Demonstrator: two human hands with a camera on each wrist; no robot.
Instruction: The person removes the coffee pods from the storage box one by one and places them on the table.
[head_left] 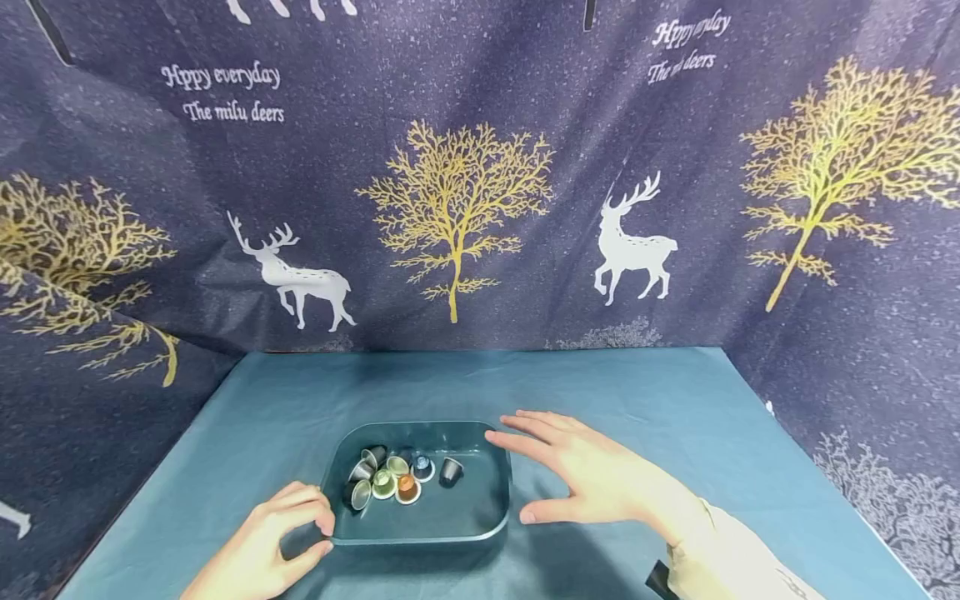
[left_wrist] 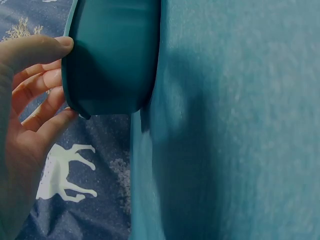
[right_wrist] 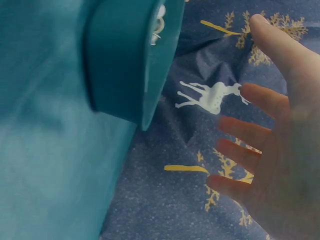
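Observation:
A dark teal plastic tray (head_left: 420, 540) stands on the table with several coffee capsules gathered in its left half. Among these are an orange capsule (head_left: 407, 487), a light green capsule (head_left: 384, 482) and a blue one (head_left: 422, 467). A dark capsule (head_left: 451, 472) lies on its side nearer the tray's middle. My left hand (head_left: 273, 533) holds the tray by its left rim, thumb by the near corner and fingers bent at the edge in the left wrist view. Beyond the right rim, my right hand (head_left: 581, 471) hovers with fingers spread and holds nothing.
A blue-teal cloth (head_left: 645, 392) covers the table. Behind it and along the sides hangs a dark blue curtain (head_left: 502, 92) printed with white deer and gold trees. A black strap (head_left: 662, 578) shows at the right sleeve (head_left: 727, 554).

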